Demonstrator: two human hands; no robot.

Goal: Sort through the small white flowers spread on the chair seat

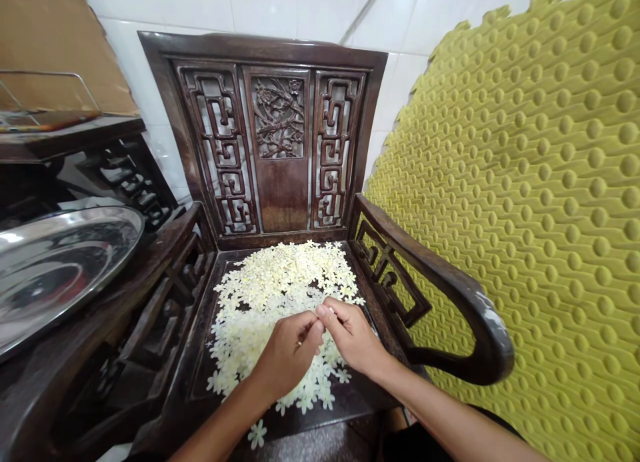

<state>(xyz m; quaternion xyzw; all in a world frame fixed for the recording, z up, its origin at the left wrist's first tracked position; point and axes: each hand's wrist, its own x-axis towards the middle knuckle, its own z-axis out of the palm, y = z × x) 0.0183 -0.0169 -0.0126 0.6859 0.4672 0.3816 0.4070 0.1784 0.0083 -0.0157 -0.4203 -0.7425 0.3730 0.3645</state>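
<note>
Both my hands meet over the seat of a dark carved wooden chair [285,189], fingertips pinched close together. My left hand [293,345] is closed, thumb against the curled fingers, and a small pale bit shows at its fingers. My right hand [350,329] is closed in a pinch too, its fingertips touching the left ones. What lies between the fingers is too small to name. Beneath and around them, many white and pale yellow flower pieces [245,342] cover the seat. Behind these is a denser heap of yellower pieces [295,269]. One single flower [257,434] lies at the seat's front edge.
On the left, a round shiny metal tray [120,232] rests by the chair's left armrest [100,322]. The right armrest [450,289] curves forward beside a yellow bumpy foam mat [530,182] standing upright. White wall tiles [265,9] rise behind; cardboard [55,35] stands at upper left.
</note>
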